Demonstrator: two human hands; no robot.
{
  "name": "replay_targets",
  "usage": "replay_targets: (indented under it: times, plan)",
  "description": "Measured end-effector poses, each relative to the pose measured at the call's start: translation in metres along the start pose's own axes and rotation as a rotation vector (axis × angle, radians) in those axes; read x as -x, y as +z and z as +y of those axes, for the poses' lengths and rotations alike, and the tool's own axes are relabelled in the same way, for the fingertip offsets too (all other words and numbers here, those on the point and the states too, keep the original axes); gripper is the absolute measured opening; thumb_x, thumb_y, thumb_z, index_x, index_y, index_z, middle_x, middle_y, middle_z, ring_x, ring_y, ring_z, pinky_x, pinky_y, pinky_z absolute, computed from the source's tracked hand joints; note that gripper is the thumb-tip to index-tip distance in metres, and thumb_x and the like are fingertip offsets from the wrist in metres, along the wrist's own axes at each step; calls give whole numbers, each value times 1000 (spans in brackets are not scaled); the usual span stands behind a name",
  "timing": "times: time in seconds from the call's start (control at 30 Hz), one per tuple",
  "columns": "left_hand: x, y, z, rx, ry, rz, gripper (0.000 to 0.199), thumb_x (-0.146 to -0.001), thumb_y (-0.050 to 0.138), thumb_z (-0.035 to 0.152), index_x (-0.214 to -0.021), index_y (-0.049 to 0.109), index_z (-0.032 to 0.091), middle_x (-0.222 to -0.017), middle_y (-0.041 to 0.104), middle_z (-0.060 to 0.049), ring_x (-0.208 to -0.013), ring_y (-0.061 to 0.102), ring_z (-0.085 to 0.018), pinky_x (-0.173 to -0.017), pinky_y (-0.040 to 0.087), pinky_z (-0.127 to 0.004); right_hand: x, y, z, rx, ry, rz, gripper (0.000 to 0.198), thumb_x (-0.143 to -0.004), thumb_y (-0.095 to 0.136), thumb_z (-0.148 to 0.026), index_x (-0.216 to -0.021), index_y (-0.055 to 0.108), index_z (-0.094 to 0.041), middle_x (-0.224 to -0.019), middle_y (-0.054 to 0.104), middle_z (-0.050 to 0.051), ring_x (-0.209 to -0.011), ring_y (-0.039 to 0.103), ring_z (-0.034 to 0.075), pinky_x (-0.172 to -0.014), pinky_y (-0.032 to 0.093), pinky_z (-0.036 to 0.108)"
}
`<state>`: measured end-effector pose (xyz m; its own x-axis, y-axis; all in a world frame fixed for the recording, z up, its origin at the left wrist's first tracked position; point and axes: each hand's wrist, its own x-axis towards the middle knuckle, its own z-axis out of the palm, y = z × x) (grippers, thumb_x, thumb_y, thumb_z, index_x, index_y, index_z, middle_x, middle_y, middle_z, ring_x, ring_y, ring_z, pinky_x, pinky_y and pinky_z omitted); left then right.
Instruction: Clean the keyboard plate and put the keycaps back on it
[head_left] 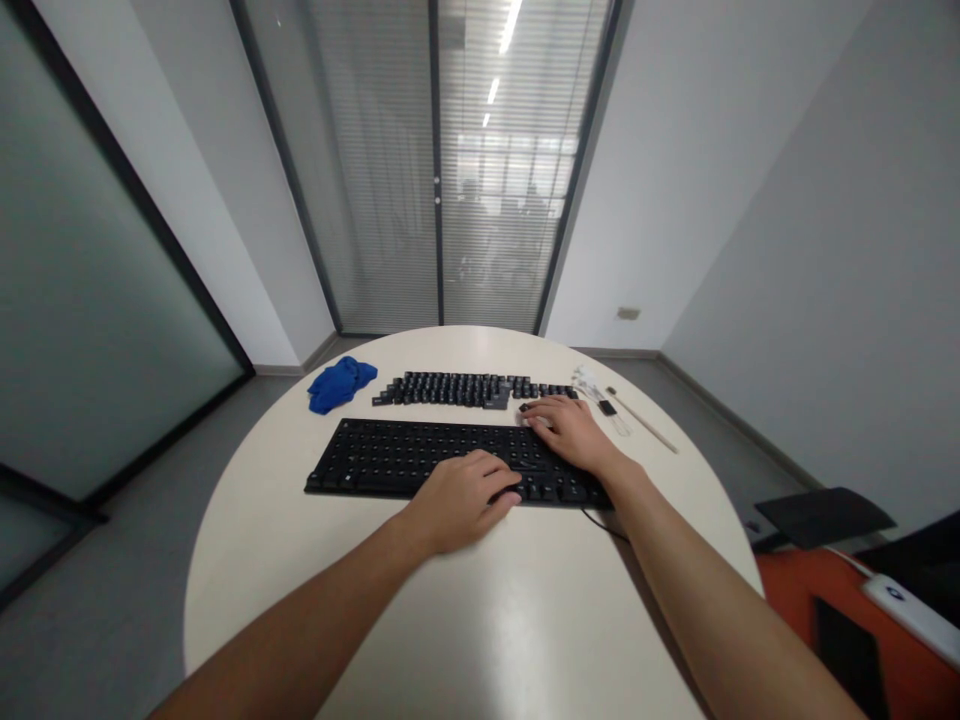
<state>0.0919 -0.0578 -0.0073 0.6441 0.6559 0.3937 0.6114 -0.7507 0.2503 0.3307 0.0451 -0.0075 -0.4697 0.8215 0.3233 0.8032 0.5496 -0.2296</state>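
Black keyboard [375, 455] lies flat on the round pale surface [480, 640], most key positions without caps. Left hand [469, 497] rests over its near edge, right of the middle, fingers half curled; cannot tell whether anything is pinched beneath. Right hand [564, 428] spans its right end, fingers loosely bent past the far edge, tips at a dark keycap [524, 407]; grip on it cannot be made out.

Beyond the keyboard: rows of loose keycaps [450, 388], the right part partly screened by the right hand. Off its far left corner, a crumpled blue cloth [339, 386]. Past its right end, a slim brush [645, 423] and a wire tool with black grip [607, 408]. Both hands hide parts of the keyboard; a thin cable [604, 525] shows at its near right.
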Motion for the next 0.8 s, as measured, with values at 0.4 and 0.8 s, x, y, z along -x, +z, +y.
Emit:
replay_targets:
  times: [0.4,0.8]
  plan:
    - [0,6,-6,-8,-120,77,24,-96,56,23,-117,66,19,-114,71,-6,-107,63,-23,-96,52,-40,24,-22,-15,-457,-6,-146,19,-83,73,-30,-99,68,-22,-91,74,2,-83,69,20,-76,52,31]
    - [-4,19,-6,148,-359,225,23,-95,63,28,-117,68,24,-110,74,-4,-100,69,-21,-92,55,-38,23,-27,-52,-492,-226,-130,15,-84,69,-16,-96,72,-22,-94,68,3,-83,64,18,-77,50,29]
